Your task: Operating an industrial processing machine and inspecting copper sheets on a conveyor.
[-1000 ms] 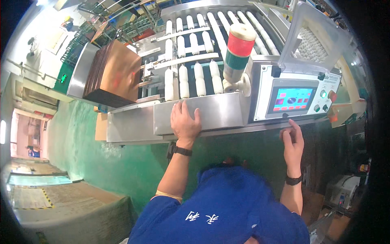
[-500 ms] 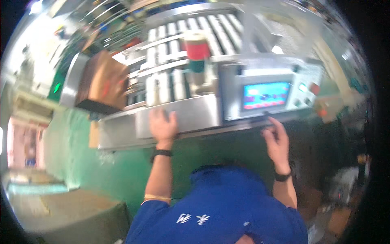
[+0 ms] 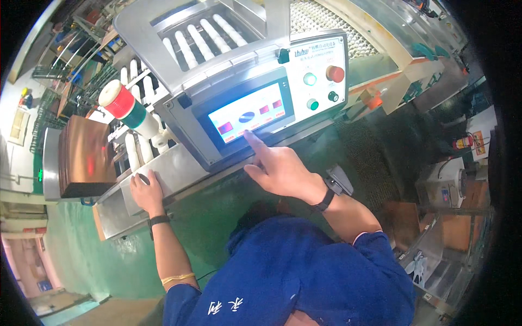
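Blue shirt nearest, across the lower edge; both forearms run up from it. Yellow band on the left forearm; a black band at the left wrist, a watch at the right.

Right hand: index stretched out, tip at the lower edge of the screen; whether it presses, cannot tell. Thumb apart from the index, other fingers curled under; no object visible in the grip.

Left hand: lies on the steel casing, just beside the roller ends. Fingers moderately spread, thumb near the index; nothing seen gripped.

Screen is lit, set in the tilted panel, left of the buttons. These include a lit green button, a second green button below it, a red knob and a black knob.

Clear lid stands raised behind the panel; white rollers show through it. Tower light, cream, red and green, leans in view left of the screen.

Farther left: brown sheets stacked on edge against a steel plate. Green floor below. Beyond the panel: white knobbly bed.
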A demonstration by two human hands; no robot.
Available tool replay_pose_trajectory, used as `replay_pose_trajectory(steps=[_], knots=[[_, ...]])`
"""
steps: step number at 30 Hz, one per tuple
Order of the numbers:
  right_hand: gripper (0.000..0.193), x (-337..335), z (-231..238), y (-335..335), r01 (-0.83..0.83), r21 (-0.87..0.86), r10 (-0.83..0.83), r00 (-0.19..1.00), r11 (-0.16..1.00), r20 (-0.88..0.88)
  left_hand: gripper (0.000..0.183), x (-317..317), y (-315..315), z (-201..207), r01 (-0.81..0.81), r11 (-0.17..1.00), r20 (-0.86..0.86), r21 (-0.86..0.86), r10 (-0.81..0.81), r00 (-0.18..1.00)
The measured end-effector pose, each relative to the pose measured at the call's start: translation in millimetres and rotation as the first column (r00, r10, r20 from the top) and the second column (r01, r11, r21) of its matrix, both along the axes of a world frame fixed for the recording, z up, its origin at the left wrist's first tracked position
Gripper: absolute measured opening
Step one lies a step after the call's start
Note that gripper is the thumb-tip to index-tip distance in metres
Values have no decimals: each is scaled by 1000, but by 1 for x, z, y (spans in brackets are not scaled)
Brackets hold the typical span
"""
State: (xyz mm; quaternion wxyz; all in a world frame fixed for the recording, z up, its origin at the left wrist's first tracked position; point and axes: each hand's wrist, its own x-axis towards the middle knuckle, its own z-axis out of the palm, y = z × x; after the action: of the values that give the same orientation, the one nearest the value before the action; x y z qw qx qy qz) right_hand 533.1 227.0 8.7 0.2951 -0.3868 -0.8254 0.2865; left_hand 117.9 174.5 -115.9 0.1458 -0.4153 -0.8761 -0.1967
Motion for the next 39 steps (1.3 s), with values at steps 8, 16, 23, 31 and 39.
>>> replay_pose_trajectory(steps=[8, 16, 23, 31, 39], knots=[[80, -28, 8, 17, -79, 74, 73, 994, 994, 80, 59, 7, -4, 7, -42, 999, 46, -16, 43, 998], [86, -27, 1, 18, -88, 49, 82, 991, 995, 105, 56, 3, -2, 5, -57, 998, 67, -16, 58, 996], [83, -4, -10, 9, -37, 7, 36, 998, 999, 54, 55, 2, -1, 4, -68, 998, 74, -17, 69, 995], [80, 2, -7, 16, -27, 14, 26, 998, 1000, 60, 55, 3, -1, 4, -73, 997, 71, -5, 73, 995], [79, 2, -12, 24, 5, 4, -6, 993, 1000, 114, 54, 5, 0, 5, -70, 998, 76, -4, 70, 995]])
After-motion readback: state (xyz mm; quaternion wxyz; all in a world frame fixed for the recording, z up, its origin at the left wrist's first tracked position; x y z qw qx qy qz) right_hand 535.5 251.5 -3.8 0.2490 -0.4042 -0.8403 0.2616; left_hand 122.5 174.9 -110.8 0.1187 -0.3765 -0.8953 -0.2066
